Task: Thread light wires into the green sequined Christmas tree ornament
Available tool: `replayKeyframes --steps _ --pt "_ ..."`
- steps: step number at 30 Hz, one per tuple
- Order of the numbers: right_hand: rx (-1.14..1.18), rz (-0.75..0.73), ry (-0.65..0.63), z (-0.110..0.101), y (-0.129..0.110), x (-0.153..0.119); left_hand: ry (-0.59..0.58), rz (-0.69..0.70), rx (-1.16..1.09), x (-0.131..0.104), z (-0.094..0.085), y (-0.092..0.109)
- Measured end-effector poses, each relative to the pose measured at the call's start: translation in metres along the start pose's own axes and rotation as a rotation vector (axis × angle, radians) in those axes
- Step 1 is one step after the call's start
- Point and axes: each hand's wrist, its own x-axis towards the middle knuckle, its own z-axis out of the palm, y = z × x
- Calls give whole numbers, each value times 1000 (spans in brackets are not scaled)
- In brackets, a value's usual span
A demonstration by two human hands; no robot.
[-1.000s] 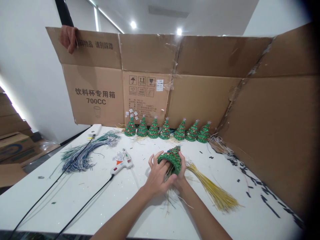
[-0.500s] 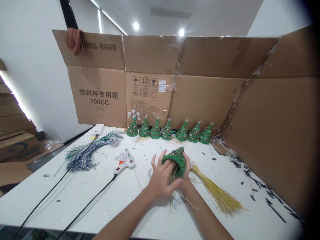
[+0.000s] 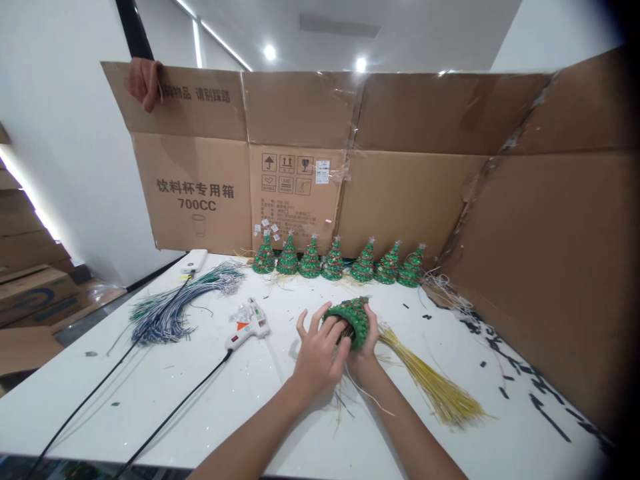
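Note:
A small green Christmas tree with red beads is tilted on its side, its hollow base facing me. My right hand is closed around its far right side. My left hand has its index and middle fingers bent into the hollow, on thin wires bunched there. Its thumb is at the rim and the outer fingers stand apart; the fingertips are hidden inside. Loose wire ends hang below my hands. Right beside them lies a bundle of yellow wires on the white table.
Several finished-looking trees stand in a row along the cardboard wall. A white glue gun with a black cord lies left, near a bundle of blue and green wires. Black scraps litter the right. Another person's hand grips the cardboard.
My left thumb has moved up toward the tree's rim, and the wires below the base are more covered or tucked in. The tree stays in my right hand.

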Motion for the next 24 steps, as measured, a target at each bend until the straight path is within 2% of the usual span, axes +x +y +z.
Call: replayKeyframes --steps 9,15,20,24 --pt "7 37 4 2 -2 -4 -51 21 -12 -1 -1 4" --pt "-1 35 -14 2 -2 -3 -48 36 65 -4 3 4" --pt "-20 6 -17 -3 -1 1 -3 49 112 -7 5 2" --pt "-43 -82 -26 -9 5 7 -17 59 -5 -5 8 -4"
